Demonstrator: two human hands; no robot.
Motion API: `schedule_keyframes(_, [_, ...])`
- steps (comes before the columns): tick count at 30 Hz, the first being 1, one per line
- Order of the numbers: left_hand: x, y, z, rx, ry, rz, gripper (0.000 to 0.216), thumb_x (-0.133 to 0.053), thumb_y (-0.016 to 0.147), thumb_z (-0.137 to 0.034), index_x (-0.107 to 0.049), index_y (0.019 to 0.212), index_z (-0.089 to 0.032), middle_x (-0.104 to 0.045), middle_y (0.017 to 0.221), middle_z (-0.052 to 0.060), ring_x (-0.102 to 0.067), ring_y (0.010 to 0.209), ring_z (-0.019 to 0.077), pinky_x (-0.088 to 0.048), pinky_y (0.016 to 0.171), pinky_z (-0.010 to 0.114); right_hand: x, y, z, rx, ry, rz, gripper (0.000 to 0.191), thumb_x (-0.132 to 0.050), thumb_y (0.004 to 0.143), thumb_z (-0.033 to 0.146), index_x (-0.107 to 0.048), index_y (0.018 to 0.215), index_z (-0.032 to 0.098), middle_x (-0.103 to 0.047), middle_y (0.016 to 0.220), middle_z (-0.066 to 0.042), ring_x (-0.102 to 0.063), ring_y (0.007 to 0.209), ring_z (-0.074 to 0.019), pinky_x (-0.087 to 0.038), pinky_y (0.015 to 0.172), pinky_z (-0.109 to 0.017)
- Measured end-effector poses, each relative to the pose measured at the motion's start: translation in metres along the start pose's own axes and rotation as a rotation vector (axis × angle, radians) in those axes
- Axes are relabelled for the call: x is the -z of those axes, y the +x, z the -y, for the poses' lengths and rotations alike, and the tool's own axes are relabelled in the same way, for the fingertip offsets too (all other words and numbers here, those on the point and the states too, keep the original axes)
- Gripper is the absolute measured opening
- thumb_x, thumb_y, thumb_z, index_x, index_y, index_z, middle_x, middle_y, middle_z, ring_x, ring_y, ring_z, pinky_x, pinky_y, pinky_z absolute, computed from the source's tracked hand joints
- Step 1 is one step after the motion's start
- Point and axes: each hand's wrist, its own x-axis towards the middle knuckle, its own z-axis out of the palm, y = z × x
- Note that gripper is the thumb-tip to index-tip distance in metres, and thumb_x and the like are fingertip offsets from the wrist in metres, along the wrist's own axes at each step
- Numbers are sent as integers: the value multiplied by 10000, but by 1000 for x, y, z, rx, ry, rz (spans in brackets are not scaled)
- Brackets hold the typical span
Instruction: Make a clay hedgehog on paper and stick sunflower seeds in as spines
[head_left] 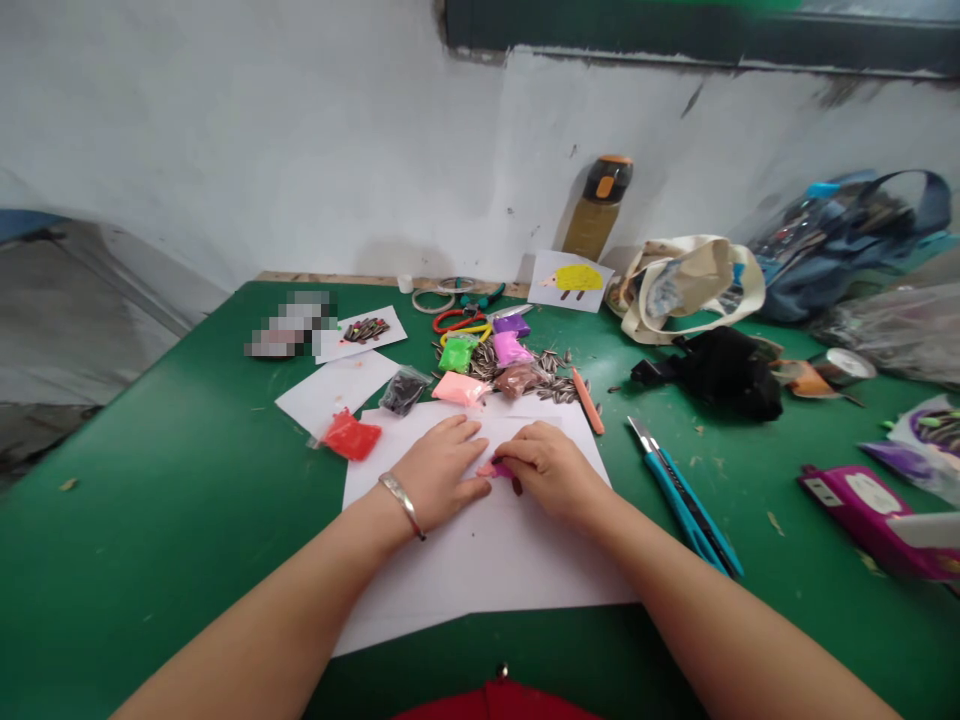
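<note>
I watch both hands meet over a smooth white paper sheet (480, 560) on the glossy green tabletop (187, 500). The left hand (439, 470), a thin metal bangle (401, 500) at its wrist, lies flat with its fingers (457, 432) spread and pressed on the sheet. The right hand (551, 468) curls beside it, its fingers (517, 462) narrowed onto a small soft pink lump of clay (491, 469) that sits on the paper between the two hands; most of the lump is hidden, so I cannot tell its shape.

Just beyond the sheet lie crinkled little plastic packets of clay: a red packet (351, 436), a pale pink packet (459, 388), a green packet (456, 354) and purple packets (511, 338), among a scatter of striped sunflower seeds (555, 385). An orange stick (589, 402) lies near the sheet's far right corner. To the right, well apart from the hands, rests a long blue utility knife (686, 500). Against the rough white wall (300, 150) lean a card with a yellow animal shape (571, 281) and an amber bottle (598, 208).
</note>
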Motion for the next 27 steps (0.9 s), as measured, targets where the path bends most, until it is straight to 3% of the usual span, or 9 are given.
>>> schedule_keyframes(27, [0, 1, -2, 9, 21, 7, 198, -556, 838, -328, -617, 920, -158, -560, 990, 97, -484, 1012, 261, -403, 949, 415, -4, 0, -2, 35, -60, 15, 236, -572, 810, 81, -748, 865, 228, -635, 765, -38, -524, 759, -170, -370, 720, -286])
